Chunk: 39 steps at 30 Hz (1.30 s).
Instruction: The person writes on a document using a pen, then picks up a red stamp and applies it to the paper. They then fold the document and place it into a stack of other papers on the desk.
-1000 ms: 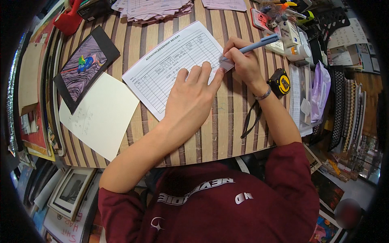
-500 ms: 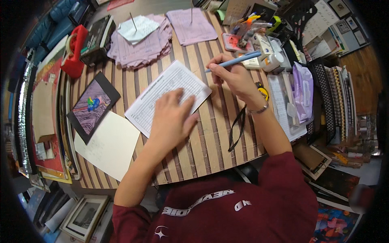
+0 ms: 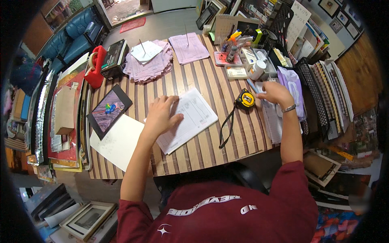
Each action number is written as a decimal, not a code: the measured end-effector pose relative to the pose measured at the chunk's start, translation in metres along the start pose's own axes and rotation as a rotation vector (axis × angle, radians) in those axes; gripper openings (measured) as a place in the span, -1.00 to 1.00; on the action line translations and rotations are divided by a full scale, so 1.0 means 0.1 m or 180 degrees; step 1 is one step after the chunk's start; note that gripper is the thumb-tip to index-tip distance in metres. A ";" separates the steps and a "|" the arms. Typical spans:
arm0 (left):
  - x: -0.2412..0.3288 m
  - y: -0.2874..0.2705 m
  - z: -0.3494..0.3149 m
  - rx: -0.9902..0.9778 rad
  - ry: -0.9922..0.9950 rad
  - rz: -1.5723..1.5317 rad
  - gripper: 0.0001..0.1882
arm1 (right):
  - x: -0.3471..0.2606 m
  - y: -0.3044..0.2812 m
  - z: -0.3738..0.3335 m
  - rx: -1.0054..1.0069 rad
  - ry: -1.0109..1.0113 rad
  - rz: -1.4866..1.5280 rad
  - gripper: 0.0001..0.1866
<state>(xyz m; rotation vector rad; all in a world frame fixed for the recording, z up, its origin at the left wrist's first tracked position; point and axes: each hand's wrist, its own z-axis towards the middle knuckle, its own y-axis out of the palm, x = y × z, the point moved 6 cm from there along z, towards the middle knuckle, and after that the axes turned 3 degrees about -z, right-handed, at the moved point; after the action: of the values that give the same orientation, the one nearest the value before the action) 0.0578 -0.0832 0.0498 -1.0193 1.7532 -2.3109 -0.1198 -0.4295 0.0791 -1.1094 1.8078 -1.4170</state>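
Resting loosely spread on paper pad [image 3: 193, 116], left hand [image 3: 160, 113]; right hand [image 3: 275, 93], bent inward, grasping blue pen [image 3: 252, 85].

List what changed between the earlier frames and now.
The right hand, pen in grip, has moved right, off the form pad to beside the purple pack. The left hand has shifted to the pad's upper-left edge. The camera view has moved too. Unchanged: the tape measure and patterned card lie on the table.
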 end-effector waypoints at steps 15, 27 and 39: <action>0.25 1.06 2.48 0.0074 0.0396 -0.0364 -0.48 | -0.57 -0.62 1.22 0.2084 -0.0428 0.1400 -0.62; 0.44 1.20 2.94 0.0024 0.1112 0.0377 -0.41 | 0.24 -0.59 -0.04 0.2704 -0.0322 0.2767 -0.69; 0.57 0.72 2.32 0.0508 0.0930 0.0210 -0.21 | -0.20 -0.67 -0.51 0.3039 -0.0514 0.3288 -0.67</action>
<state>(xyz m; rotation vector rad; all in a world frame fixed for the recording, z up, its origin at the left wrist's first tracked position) 0.1145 -0.3266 0.0430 -0.6150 1.6256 -2.6142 -0.1357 -0.3934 0.1564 0.2084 1.0177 -1.1826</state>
